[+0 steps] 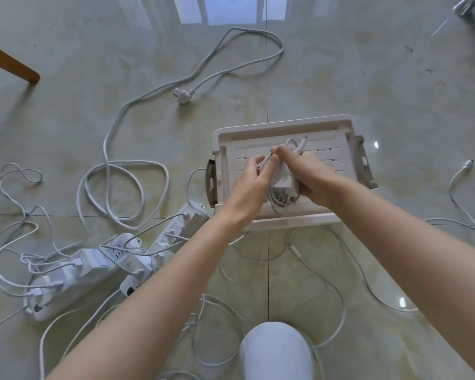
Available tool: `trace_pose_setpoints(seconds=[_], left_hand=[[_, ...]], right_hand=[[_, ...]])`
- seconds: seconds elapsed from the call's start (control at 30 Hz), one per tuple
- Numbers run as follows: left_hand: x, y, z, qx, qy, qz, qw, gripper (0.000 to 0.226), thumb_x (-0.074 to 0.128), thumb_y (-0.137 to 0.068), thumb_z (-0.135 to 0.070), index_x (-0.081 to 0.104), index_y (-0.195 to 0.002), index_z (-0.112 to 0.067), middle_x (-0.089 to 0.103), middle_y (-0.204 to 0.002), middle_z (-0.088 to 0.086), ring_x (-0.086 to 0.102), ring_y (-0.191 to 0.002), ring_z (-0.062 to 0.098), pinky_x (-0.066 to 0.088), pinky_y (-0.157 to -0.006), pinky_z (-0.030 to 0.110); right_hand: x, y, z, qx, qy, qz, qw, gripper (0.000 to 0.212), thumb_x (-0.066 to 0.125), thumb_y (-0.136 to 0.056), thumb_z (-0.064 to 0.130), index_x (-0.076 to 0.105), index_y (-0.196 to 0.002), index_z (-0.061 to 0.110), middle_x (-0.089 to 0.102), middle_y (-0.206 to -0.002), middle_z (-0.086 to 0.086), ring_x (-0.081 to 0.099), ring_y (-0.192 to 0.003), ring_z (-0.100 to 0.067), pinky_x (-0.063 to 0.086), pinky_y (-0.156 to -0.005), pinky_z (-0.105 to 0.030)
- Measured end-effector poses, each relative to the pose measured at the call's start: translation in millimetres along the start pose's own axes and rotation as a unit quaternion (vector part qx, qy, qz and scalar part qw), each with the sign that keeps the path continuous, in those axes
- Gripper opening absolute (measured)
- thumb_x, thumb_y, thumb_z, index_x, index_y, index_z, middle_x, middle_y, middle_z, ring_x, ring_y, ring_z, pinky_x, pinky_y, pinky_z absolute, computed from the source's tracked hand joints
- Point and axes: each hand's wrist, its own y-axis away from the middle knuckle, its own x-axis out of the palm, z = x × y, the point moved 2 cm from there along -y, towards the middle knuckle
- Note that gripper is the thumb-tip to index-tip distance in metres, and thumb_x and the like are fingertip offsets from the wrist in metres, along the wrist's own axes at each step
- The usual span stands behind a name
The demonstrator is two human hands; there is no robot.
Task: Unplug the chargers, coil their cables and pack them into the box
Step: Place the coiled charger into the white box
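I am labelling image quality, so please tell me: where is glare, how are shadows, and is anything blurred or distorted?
Head view: window glare on the glossy pale floor tiles at the top; head view: a soft shadow beside the brown wooden leg; head view: the white square charger is sharp, while wide-angle distortion bows the rim of the white plastic box.

A white charger (284, 185), its cable (291, 141) apparently coiled around it (connector end poking up), is held just above the open white box (285, 127) on the floor (368, 78). More chargers (76, 263) sit plugged into power strips (88, 281) left of it.
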Motion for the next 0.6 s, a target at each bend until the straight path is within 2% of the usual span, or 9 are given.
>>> trace_pose_setpoints(seconds=[0.07, 0.1, 0.17, 0.23, 0.33, 0.43, 0.5, 0.57, 0.6], left_hand=[[5, 2, -7, 0.006, 0.006, 0.030, 1.000, 0.054, 0.045, -0.087, -0.061, 0.040, -0.123, -0.022, 0.059, -0.117, 0.002, 0.061, -0.107, 0.019, 0.050, -0.091, 0.041], [6, 2, -10, 0.005, 0.003, 0.034, 0.999, 0.051, 0.049, -0.087, -0.058, 0.040, -0.122, -0.023, 0.059, -0.114, 0.001, 0.061, -0.105, 0.018, 0.050, -0.091, 0.041], [5, 1, -18, 0.014, -0.030, 0.034, 0.999, 0.055, 0.056, -0.086, -0.050, 0.041, -0.129, -0.019, 0.059, -0.115, -0.001, 0.059, -0.107, 0.015, 0.049, -0.094, 0.037], [5, -3, -25, 0.033, -0.067, 0.046, 0.996, 0.062, 0.063, -0.085, -0.043, 0.039, -0.136, -0.017, 0.057, -0.121, -0.001, 0.057, -0.110, 0.011, 0.048, -0.094, 0.028], [11, -6, -32, 0.044, -0.094, 0.065, 0.993, 0.063, 0.071, -0.083, -0.027, 0.038, -0.135, -0.017, 0.057, -0.113, -0.005, 0.058, -0.097, 0.003, 0.050, -0.079, 0.012], [21, -8, -34, 0.083, -0.099, 0.036, 0.991, 0.054, 0.069, -0.084, -0.016, 0.040, -0.129, -0.016, 0.058, -0.104, -0.003, 0.061, -0.086, 0.003, 0.053, -0.069, 0.014], [25, -9, -32, 0.102, -0.103, 0.007, 0.989, 0.052, 0.068, -0.085, -0.018, 0.040, -0.129, -0.017, 0.058, -0.105, 0.000, 0.062, -0.087, 0.010, 0.054, -0.068, 0.020], [29, -10, -28, 0.098, -0.113, -0.006, 0.989, 0.053, 0.067, -0.086, -0.020, 0.039, -0.131, -0.017, 0.056, -0.112, 0.003, 0.061, -0.090, 0.014, 0.053, -0.063, 0.018], [31, -11, -25, 0.092, -0.119, -0.006, 0.989, 0.055, 0.067, -0.086, -0.021, 0.038, -0.133, -0.017, 0.055, -0.116, 0.005, 0.060, -0.092, 0.015, 0.052, -0.062, 0.015]], right_hand=[[-2, 2, -3, -0.008, -0.009, 0.013, 1.000, 0.027, 0.051, -0.092, 0.033, 0.059, -0.095, 0.007, 0.061, -0.077, -0.007, 0.059, -0.047, -0.007, 0.043, -0.042, -0.015], [-3, 2, -4, -0.015, -0.016, 0.028, 0.999, 0.030, 0.051, -0.092, 0.035, 0.061, -0.096, 0.007, 0.063, -0.081, -0.008, 0.062, -0.057, -0.009, 0.047, -0.049, -0.018], [-10, 2, -4, -0.033, -0.041, 0.071, 0.996, 0.037, 0.048, -0.094, 0.039, 0.063, -0.100, 0.006, 0.067, -0.090, -0.009, 0.065, -0.081, -0.017, 0.052, -0.074, -0.026], [-20, 6, -1, -0.055, -0.042, 0.119, 0.991, 0.042, 0.045, -0.094, 0.043, 0.063, -0.104, 0.006, 0.070, -0.095, -0.010, 0.067, -0.091, -0.019, 0.052, -0.084, -0.027], [-32, 9, 2, -0.066, -0.032, 0.134, 0.988, 0.051, 0.046, -0.092, 0.048, 0.060, -0.112, 0.003, 0.068, -0.106, -0.017, 0.065, -0.100, -0.025, 0.050, -0.092, -0.030], [-39, 13, 4, -0.085, -0.039, 0.139, 0.986, 0.060, 0.042, -0.090, 0.052, 0.060, -0.114, 0.000, 0.066, -0.111, -0.020, 0.064, -0.104, -0.026, 0.047, -0.098, -0.035], [-45, 13, 3, -0.092, -0.013, 0.095, 0.991, 0.065, 0.036, -0.087, 0.060, 0.059, -0.115, 0.006, 0.064, -0.117, -0.016, 0.060, -0.110, -0.024, 0.042, -0.102, -0.037], [-61, 10, -4, -0.113, 0.079, -0.054, 0.989, 0.063, 0.035, -0.091, 0.058, 0.047, -0.129, 0.009, 0.053, -0.132, -0.011, 0.050, -0.120, -0.021, 0.035, -0.103, -0.033], [-73, 10, -8, -0.135, 0.136, -0.157, 0.969, 0.060, 0.039, -0.094, 0.050, 0.038, -0.136, 0.007, 0.046, -0.138, -0.010, 0.044, -0.125, -0.022, 0.032, -0.104, -0.031]])
